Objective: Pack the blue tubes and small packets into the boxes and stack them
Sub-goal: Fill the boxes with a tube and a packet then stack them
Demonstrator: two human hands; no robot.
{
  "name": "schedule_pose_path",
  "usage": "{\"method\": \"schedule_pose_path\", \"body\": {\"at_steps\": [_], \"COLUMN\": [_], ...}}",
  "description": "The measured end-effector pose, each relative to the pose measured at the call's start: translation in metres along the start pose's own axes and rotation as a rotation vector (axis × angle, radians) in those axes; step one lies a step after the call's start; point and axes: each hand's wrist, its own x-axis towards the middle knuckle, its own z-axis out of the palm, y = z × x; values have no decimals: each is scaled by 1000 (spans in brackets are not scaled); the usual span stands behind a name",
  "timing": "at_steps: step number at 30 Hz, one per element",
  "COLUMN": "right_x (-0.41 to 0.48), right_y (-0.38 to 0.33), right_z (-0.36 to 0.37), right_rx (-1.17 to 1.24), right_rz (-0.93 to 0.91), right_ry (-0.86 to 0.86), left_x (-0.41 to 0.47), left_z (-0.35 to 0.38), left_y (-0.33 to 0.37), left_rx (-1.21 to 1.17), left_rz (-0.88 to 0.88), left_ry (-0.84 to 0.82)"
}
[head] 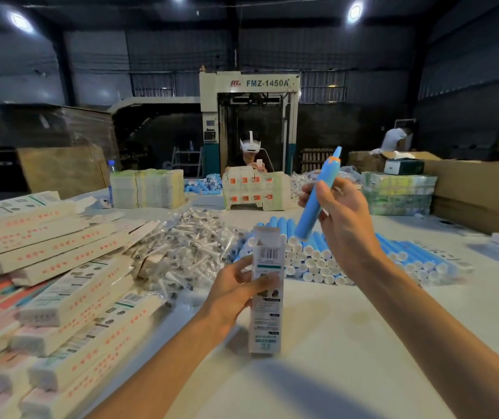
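Note:
My left hand (236, 293) grips a tall white box (266, 300) that stands upright on the table, its top flap open. My right hand (340, 219) holds a blue tube (318, 198) with an orange collar, tilted, its white cap end just above and right of the box's open top. Behind lies a stack of blue tubes (363, 261) with white caps. A heap of small clear packets (187, 246) spreads to the left of the tubes. Packed white boxes (69, 297) are stacked at the left.
A white table (333, 343) carries everything. Across it a person with a headset (251, 152) sits behind flat cartons (256, 190). Bundles of flat boxes (147, 187) and cardboard cases (478, 192) stand at the back. Another person (395, 139) is far right.

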Motion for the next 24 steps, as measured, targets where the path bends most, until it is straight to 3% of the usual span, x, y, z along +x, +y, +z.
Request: {"method": "schedule_pose_path", "body": {"at_steps": [10, 14, 19, 24], "right_x": [1, 11, 20, 11], "right_y": [34, 34, 23, 27], "right_z": [18, 15, 14, 20], "right_rx": [-29, -257, -543, -746], "right_rz": [162, 135, 124, 139], "right_ry": [45, -67, -347, -369], "left_x": [-1, 1, 1, 2], "left_z": [3, 1, 4, 7], "left_y": [0, -5, -9, -13], "left_rx": [50, 38, 12, 51], "left_rz": [68, 85, 107, 163], "left_ry": [-37, -22, -66, -55]}}
